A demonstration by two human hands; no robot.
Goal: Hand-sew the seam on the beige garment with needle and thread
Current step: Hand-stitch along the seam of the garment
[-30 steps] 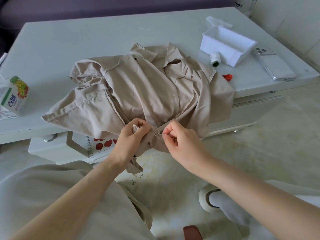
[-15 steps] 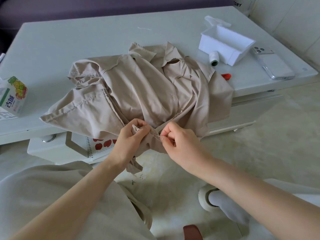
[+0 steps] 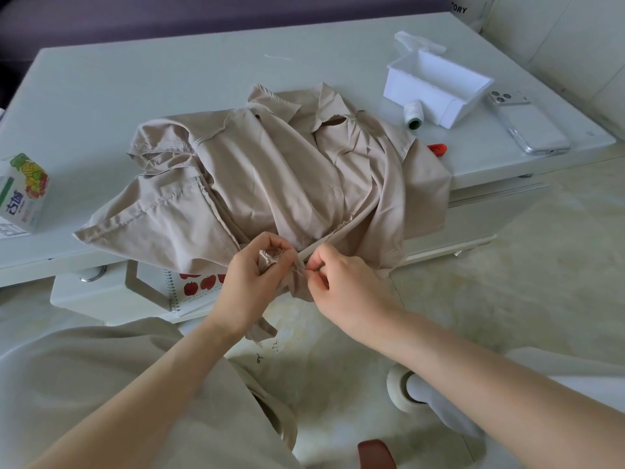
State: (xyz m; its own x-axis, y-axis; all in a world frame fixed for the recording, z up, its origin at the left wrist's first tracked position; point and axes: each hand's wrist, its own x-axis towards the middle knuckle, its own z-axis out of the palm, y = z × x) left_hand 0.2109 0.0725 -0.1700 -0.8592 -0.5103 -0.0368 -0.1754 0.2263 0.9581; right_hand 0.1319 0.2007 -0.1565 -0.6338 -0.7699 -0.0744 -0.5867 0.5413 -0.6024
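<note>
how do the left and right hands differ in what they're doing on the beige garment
The left hand grips a bunched, frayed fold of the beige garment; the right hand pinches the thin needle. The left hand's fingers wrap over cloth; the right hand's spare fingers curl into its palm. Both meet at the same seam, just off the table edge.
</note>
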